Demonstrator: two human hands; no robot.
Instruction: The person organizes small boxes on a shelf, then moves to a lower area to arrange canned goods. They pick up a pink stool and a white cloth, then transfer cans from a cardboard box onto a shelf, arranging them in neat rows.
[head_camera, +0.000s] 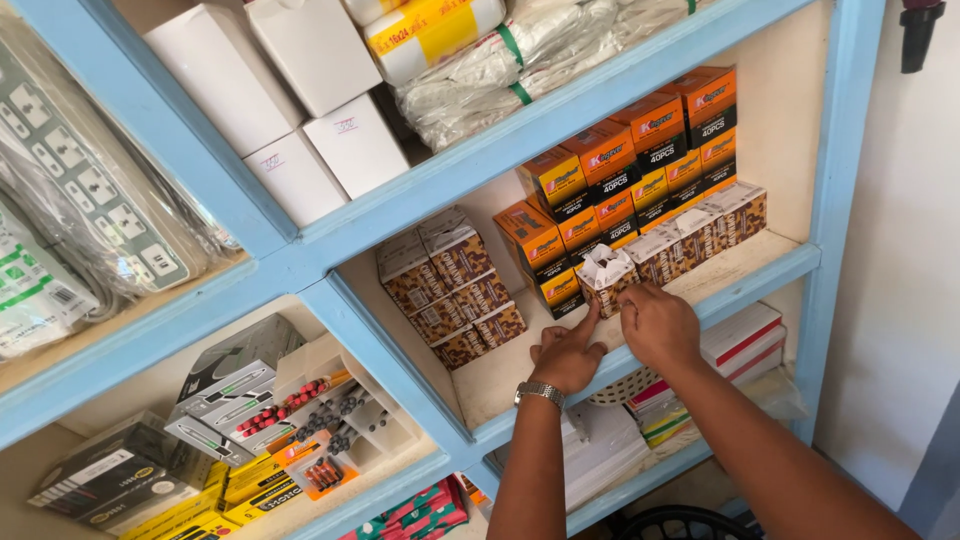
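Observation:
Both my hands reach into a light blue shelf. My left hand, with a metal watch on the wrist, points its index finger up against a small brown-and-white box whose top flaps stand open. My right hand rests its fingertips at the right lower side of that same box. The box stands at the front of a row of like boxes. Orange-and-black boxes are stacked behind it.
More brown patterned boxes lean at the compartment's left. White boxes and wrapped bundles fill the shelf above. Power strips lie upper left. Packaged tools and pens sit lower left. Stacked papers lie below.

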